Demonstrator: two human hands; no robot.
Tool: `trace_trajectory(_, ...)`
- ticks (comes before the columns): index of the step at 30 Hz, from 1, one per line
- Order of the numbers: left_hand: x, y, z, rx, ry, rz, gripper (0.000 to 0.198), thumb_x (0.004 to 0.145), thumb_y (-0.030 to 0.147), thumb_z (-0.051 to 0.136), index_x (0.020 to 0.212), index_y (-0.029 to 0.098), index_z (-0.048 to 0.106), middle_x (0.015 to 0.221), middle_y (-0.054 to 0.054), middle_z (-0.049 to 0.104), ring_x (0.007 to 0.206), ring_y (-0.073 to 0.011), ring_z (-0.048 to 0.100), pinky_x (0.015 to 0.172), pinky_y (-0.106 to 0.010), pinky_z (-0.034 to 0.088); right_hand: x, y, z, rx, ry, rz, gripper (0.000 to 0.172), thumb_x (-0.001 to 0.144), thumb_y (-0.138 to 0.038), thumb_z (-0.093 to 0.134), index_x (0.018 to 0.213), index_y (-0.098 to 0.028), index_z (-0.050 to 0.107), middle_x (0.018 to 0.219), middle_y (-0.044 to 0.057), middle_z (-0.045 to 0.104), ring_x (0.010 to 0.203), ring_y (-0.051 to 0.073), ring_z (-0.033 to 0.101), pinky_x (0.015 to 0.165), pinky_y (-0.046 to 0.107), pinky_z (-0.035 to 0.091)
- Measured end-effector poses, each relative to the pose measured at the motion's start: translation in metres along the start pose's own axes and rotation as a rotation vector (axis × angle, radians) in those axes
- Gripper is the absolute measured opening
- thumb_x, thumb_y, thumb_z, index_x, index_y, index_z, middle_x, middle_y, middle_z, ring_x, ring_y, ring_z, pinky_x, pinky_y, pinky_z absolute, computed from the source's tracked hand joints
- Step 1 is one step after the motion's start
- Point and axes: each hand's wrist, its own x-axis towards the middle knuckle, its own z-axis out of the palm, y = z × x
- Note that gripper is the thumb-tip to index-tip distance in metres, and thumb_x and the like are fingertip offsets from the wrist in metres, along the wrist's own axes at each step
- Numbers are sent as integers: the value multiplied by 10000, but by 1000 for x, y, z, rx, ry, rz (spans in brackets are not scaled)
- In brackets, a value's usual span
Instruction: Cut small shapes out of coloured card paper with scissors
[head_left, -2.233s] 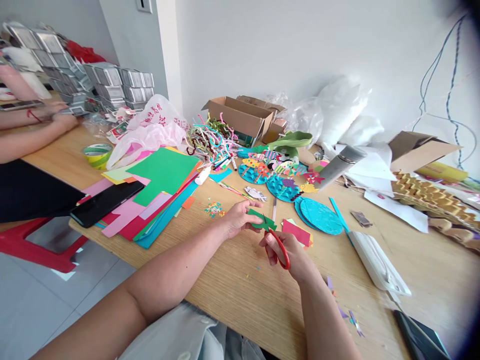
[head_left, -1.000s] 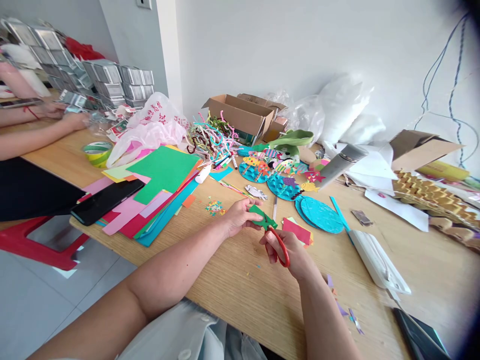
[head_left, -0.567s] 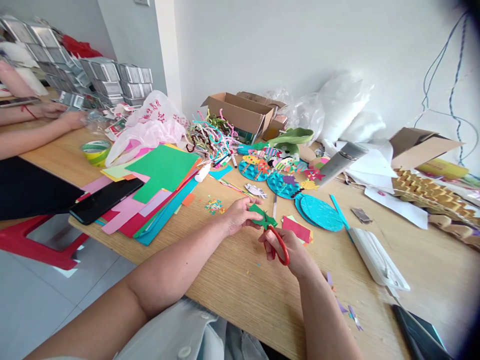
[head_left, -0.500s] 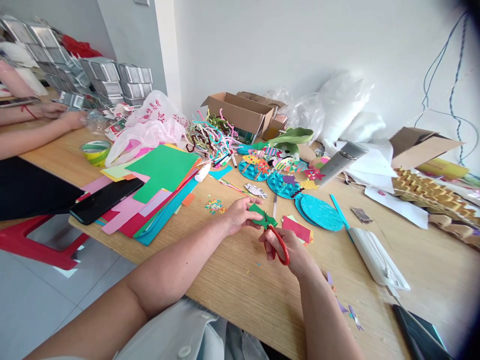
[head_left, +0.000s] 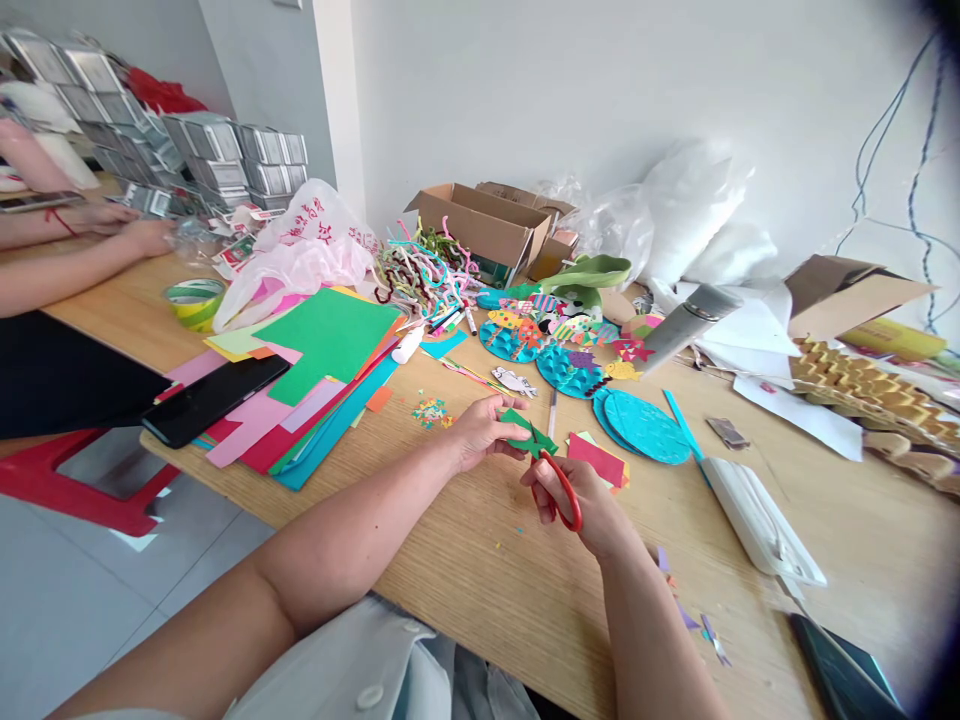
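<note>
My left hand (head_left: 484,432) pinches a small piece of green paper (head_left: 519,424) above the table. Red-handled scissors (head_left: 571,492) are gripped in my right hand (head_left: 589,505), their blades at the green paper's right part. Just beyond the hands lie a white paper fish (head_left: 514,381) and a thin pen (head_left: 553,412). Beside my right hand is a small stack of cut paper with a red sheet (head_left: 598,459) on top. Tiny colourful paper scraps (head_left: 432,411) are heaped left of my left hand.
Stacked coloured sheets (head_left: 337,335) and a black phone (head_left: 214,398) lie left. Blue paper ovals (head_left: 646,427), a grey flask (head_left: 690,320) and a white power strip (head_left: 761,520) are right. Pipe cleaners (head_left: 427,265) and a cardboard box (head_left: 480,225) stand behind. Another person's hands (head_left: 142,235) work far left.
The whole view has shifted very slightly. My hands, the green paper and the scissors keep nearly the same positions.
</note>
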Motion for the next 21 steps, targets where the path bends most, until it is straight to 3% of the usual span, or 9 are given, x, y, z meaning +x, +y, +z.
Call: trace_trajectory(21, 3, -3, -2, 7, 27, 5, 500, 580, 131, 709, 1034, 155, 500, 704, 15, 587, 571, -111, 590, 555, -255, 493, -1, -3, 0, 21, -21, 11, 408, 777, -563, 541, 691, -166, 511, 463, -8, 545, 421, 117, 475, 414, 218, 300)
